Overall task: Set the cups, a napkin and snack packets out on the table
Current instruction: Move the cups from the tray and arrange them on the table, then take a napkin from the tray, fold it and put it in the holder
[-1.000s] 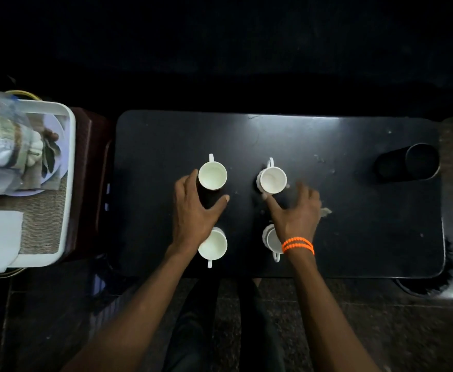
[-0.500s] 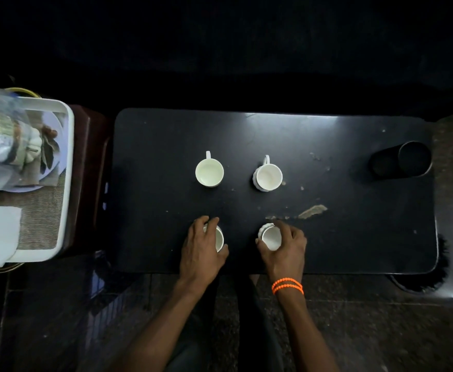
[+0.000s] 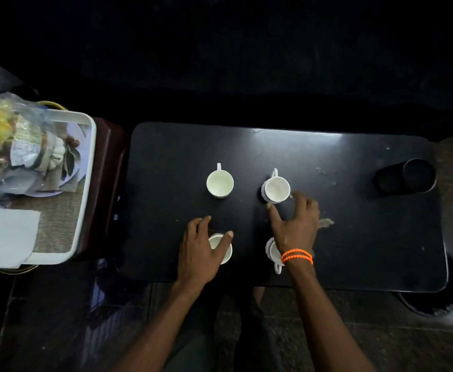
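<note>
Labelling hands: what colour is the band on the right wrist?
Orange, a beaded wristband, clearest in the head view.

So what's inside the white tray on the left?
The tray holds clear snack packets piled on a plate, a folded white napkin and a woven mat. The packets cover most of the plate.

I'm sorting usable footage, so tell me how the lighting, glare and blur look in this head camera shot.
Head view: very dim, background black; a glare patch on the table far edge; white cups stand out; tray contents at left are smeared by blur; right hand fingertips slightly blurred; edges bow from wide-angle distortion.
</note>
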